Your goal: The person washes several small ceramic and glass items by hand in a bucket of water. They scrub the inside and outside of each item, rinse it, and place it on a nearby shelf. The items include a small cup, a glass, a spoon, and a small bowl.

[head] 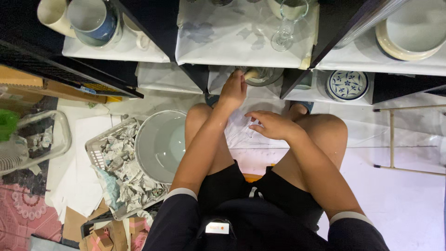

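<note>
While the right hand (pixel 274 124) is rested half-open on the crumpled white paper (pixel 239 128) between the knees, the left hand (pixel 233 90) is stretched forward and closed on the glass bowl (pixel 264 75) on the lower shelf (pixel 223 79).

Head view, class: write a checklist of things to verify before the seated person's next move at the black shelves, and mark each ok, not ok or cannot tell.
1. Left hand reaches the clear glass bowl on the lower shelf: ok.
2. Left grip closed on the bowl: cannot tell, the fingers hide the contact.
3. Right hand rests on the crumpled white paper between the knees: ok.
4. Tall clear stemmed glass stands upright on the paper-lined shelf above: ok.
5. Blue-and-white patterned plate sits apart from both hands: ok.
6. Round grey basin beside the left knee holds water: cannot tell.
</note>
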